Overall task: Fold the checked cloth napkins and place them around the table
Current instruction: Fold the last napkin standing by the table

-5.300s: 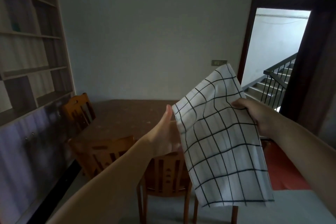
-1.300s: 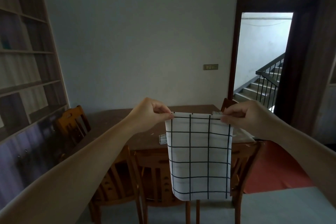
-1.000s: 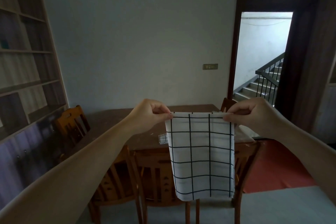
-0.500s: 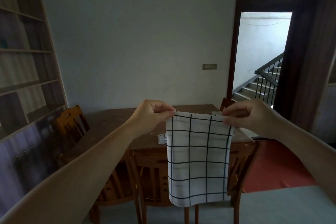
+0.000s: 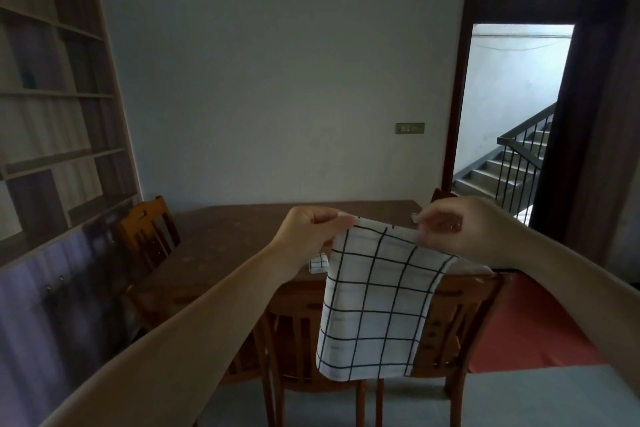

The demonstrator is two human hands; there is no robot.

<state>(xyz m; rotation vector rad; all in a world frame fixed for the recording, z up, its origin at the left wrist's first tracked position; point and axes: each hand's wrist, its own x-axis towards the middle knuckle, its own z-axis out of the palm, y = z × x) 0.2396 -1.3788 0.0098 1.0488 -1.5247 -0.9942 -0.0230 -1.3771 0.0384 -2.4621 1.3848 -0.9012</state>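
A white checked napkin (image 5: 377, 302) with a black grid hangs folded in the air before the brown dining table (image 5: 235, 239). My left hand (image 5: 308, 232) pinches its top left corner. My right hand (image 5: 460, 229), blurred, pinches the top right corner, and the top edge slopes down to the right. Another folded checked napkin (image 5: 318, 263) lies small on the table near its front edge, partly hidden by my left wrist. A pale napkin (image 5: 474, 268) shows on the table's right side behind the hanging cloth.
Wooden chairs (image 5: 346, 340) stand tucked at the table's near side, and another chair (image 5: 149, 232) at its left. Shelving (image 5: 52, 114) lines the left wall. An open doorway (image 5: 512, 121) to a staircase is at the right, with a red mat (image 5: 519, 329) on the floor.
The napkin was first held loose and wide, then folded narrower and held level by both top corners. Now its top edge tilts down to the right and my right hand is moving.
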